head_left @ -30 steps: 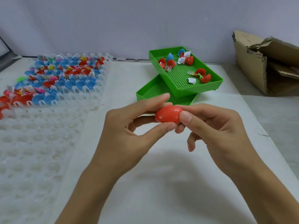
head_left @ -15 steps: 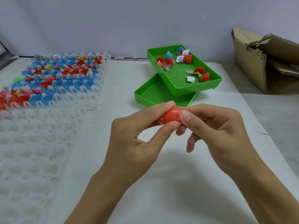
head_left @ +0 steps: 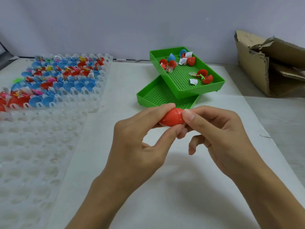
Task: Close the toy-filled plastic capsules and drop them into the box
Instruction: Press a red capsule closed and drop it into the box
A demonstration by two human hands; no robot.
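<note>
both hands, left hand (head_left: pixel 140 142) and right hand (head_left: pixel 219 138), grip one red capsule (head_left: pixel 171 119) looking closed, cardboard box (head_left: pixel 272 66) drop pending, many open capsules (head_left: pixel 54 78) left.

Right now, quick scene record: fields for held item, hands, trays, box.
held item: red capsule, halves together, seam visible
left hand: fingertips pinch capsule's left end
right hand: thumb and fingers on its right end
upper green tray: open red and blue capsule halves, toys, paper slips
lower green tray: visible part bare
white holder tray: open capsules at far left
cardboard box: far right, flaps open
</note>
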